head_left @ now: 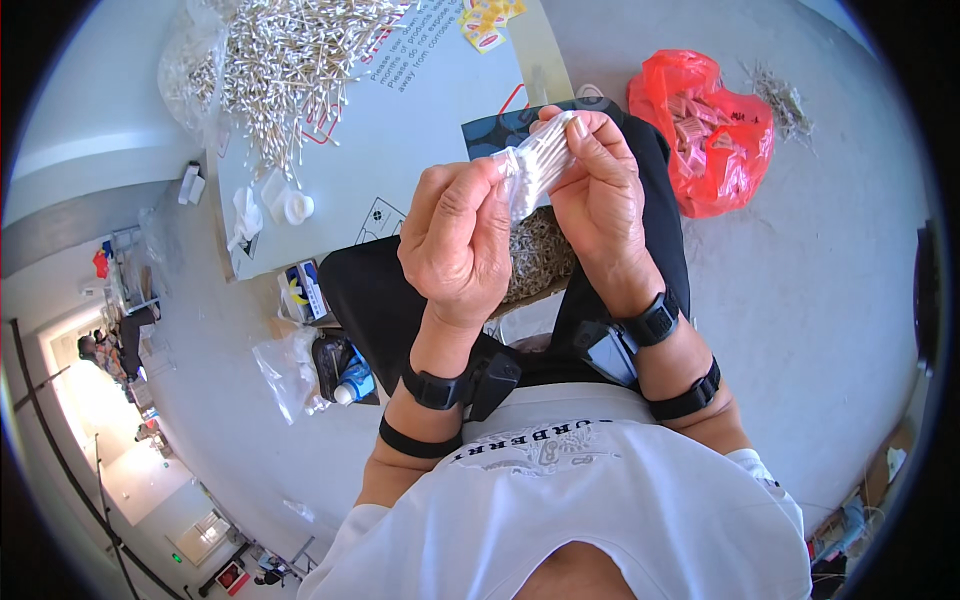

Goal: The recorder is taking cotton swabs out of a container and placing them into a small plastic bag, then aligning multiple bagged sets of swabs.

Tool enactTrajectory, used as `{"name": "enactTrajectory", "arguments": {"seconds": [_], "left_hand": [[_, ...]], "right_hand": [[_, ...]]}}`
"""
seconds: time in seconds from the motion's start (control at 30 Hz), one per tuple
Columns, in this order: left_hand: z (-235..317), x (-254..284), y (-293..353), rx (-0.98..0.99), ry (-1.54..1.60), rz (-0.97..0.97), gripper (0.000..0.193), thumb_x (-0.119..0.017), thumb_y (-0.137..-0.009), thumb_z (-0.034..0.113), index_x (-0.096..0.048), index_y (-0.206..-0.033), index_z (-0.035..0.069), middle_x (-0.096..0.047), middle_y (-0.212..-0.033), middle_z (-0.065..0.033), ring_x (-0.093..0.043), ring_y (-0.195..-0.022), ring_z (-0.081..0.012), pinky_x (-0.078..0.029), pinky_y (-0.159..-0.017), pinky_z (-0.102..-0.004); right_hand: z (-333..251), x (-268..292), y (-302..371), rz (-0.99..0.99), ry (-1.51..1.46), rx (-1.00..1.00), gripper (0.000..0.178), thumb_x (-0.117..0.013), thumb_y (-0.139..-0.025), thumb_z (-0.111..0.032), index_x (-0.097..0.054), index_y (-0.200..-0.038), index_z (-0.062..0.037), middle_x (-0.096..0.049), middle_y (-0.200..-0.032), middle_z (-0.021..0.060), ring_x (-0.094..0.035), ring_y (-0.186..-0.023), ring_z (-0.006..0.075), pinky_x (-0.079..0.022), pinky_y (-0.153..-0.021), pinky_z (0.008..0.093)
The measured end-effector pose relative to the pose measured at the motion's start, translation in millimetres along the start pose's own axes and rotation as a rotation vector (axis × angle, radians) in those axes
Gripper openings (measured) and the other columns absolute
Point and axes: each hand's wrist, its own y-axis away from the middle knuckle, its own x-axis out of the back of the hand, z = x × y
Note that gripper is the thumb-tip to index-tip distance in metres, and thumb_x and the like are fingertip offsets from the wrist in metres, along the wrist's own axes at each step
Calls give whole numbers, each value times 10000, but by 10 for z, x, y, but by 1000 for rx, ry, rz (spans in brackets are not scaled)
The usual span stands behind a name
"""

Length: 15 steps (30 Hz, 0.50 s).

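In front of me both hands hold a small clear plastic bag with a bundle of white cotton swabs (545, 160) in it. My left hand (458, 235) is closed, thumb and fingers pinching the left edge of the bag. My right hand (602, 195) is closed on the upper right end of the bundle, with the thumb lying over it. The swabs slant from lower left to upper right. I cannot tell whether the bag's mouth is sealed. Below my hands, between my legs, sits a box full of small brownish-white pieces (540, 258), partly hidden.
A big heap of loose cotton swabs (285, 75) lies on the pale table (400, 140) at upper left, near a white roll (297, 207). Yellow packets (488, 25) lie farther back. A red plastic bag (735, 180) with pink packets stands on the floor at right.
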Motion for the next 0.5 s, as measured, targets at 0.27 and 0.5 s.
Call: {"name": "enactTrajectory", "arguments": {"seconds": [0.27, 0.5], "left_hand": [[52, -20, -5, 63, -73, 18, 249, -661, -735, -137, -670, -951, -13, -631, -810, -93, -617, -669, -193, -488, -588, -268], [23, 13, -16, 86, -111, 62, 244, -667, -767, -111, -702, -972, 16, -654, -852, -43, -526, -631, -81, -328, -478, -209]], "right_hand": [[-12, 84, -27, -1, 9, 40, 38, -594, -921, -1, -602, -948, -27, -659, -1044, 132, -627, -959, 207, -506, -894, 333], [-2, 60, -10, -38, 5, 54, 34, -596, -920, -9, -602, -947, -30, -653, -1057, 137, -626, -1010, 257, -504, -918, 377]]}}
